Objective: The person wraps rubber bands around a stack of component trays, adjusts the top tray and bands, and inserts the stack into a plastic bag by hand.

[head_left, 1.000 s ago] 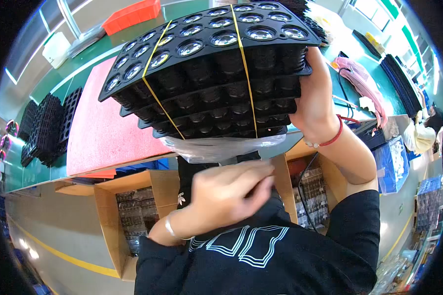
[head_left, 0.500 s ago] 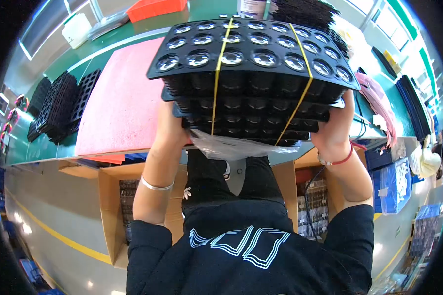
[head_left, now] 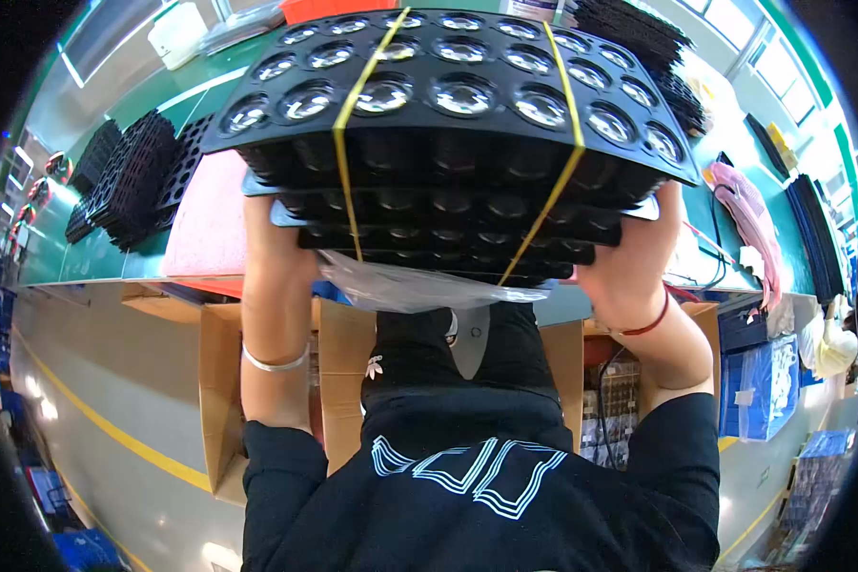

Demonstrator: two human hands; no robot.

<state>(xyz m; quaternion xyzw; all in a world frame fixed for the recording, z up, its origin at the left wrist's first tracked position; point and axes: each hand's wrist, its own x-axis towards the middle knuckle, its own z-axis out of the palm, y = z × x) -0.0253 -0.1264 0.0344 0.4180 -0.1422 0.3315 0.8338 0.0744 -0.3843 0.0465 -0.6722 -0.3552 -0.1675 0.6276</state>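
Note:
Both hands hold up a stack of black plastic trays (head_left: 429, 133) in front of my chest. Rows of shiny, clear round pieces sit in the top tray's pockets. Two yellow bands (head_left: 564, 114) run around the stack, and a clear plastic sheet (head_left: 429, 286) hangs from its underside. My left hand (head_left: 281, 229) grips the left side and my right hand (head_left: 629, 257) the right; both are closed on the stack, with most fingers hidden by the trays.
Behind the stack is a green-topped table (head_left: 52, 257) with a pink foam sheet (head_left: 200, 224). Black perforated trays (head_left: 133, 181) lie at its left, a pink cloth (head_left: 748, 214) at its right. Cardboard boxes (head_left: 221, 381) stand below, and a blue bin (head_left: 763, 391) is farther right.
The tray stack has come nearer the camera, looking larger and spreading further left. My left hand has shifted left with it, and both hands keep their hold.

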